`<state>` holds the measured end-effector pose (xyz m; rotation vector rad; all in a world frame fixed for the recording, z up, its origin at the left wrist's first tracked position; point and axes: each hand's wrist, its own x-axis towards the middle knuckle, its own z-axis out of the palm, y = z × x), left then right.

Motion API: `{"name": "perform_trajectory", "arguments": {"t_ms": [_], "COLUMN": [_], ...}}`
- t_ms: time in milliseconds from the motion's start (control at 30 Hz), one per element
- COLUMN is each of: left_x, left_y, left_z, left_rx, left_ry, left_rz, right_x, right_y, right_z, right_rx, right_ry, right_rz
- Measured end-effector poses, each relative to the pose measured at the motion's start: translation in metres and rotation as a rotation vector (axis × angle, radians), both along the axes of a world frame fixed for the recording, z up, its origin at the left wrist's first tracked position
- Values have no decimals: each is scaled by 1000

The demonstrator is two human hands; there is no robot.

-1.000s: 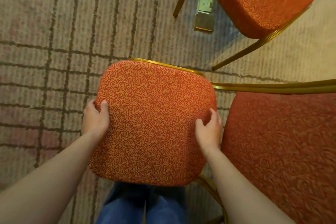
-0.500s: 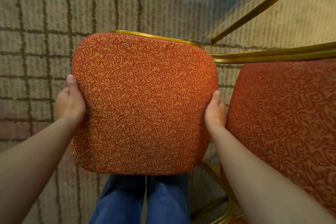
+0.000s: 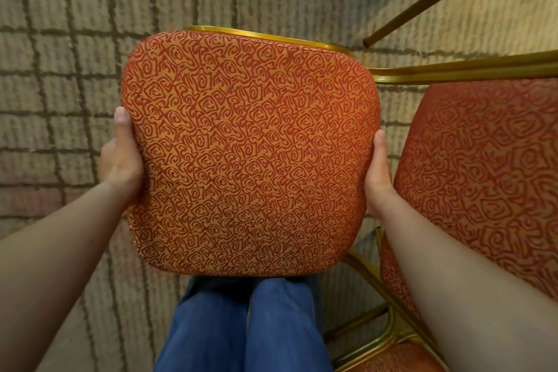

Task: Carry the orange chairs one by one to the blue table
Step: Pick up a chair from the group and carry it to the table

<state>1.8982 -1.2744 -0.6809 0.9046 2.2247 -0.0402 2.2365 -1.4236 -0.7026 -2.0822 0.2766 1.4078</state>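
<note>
Crowding your right side, a second orange chair (image 3: 483,175) stands with its seat just beside your right hand (image 3: 379,172). Its gold metal rail reaches toward the far right corner of the one you hold, and a single slanting gold leg (image 3: 428,0) crosses the far right above the ribbed beige carpet (image 3: 60,39) with its dark grid lines. You hold the orange chair (image 3: 247,154) in front of your blue-jeaned legs (image 3: 241,326): your left hand (image 3: 120,160) and right hand each clasp one side edge of the rounded-square padded seat, thumbs laid along the swirl-patterned woven fabric, fingers hidden beneath.
</note>
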Motion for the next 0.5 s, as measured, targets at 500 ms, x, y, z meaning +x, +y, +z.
{"name": "perform_trajectory", "arguments": {"t_ms": [500], "left_x": [-9], "left_y": [-14], "left_z": [38], "left_rx": [98], "left_ry": [-64], "left_rz": [187], "right_x": [-7], "right_y": [11], "right_z": [57], "right_rx": [-76], "right_ry": [-133], "right_rz": [152]}}
